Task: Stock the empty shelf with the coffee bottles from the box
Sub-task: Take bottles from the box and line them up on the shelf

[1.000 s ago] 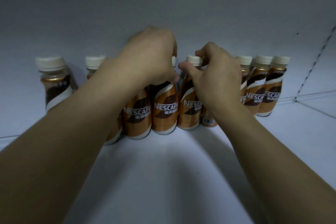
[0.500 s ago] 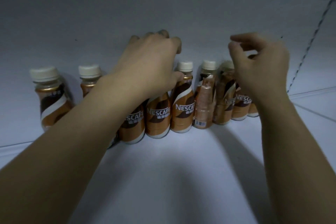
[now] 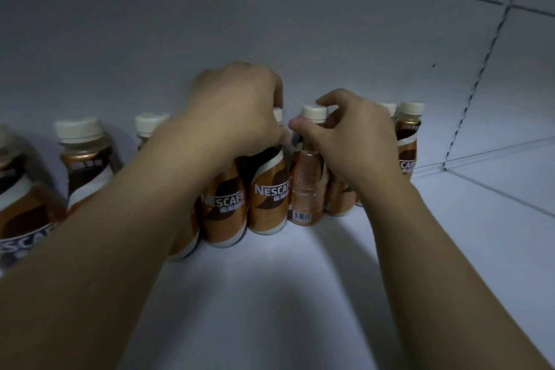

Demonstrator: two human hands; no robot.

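Several brown-and-orange Nescafe coffee bottles with cream caps stand in a row along the back of the white shelf (image 3: 285, 294). My left hand (image 3: 240, 108) curls over the top of a bottle (image 3: 268, 198) in the middle of the row, hiding its cap. My right hand (image 3: 351, 135) pinches the cap of the neighbouring bottle (image 3: 307, 186), whose barcode side faces me. Two bottles (image 3: 82, 159) stand further left, and one (image 3: 407, 141) at the right end of the row.
The white back wall (image 3: 270, 24) rises right behind the bottles. A slotted upright strip (image 3: 468, 93) runs down the wall at the right. The shelf floor extends toward me and to the right.
My right hand, lifted and holding nothing half a second ago, has come down left onto the cap of the barcode-facing bottle. The view has shifted slightly; my left hand stays on its bottle.
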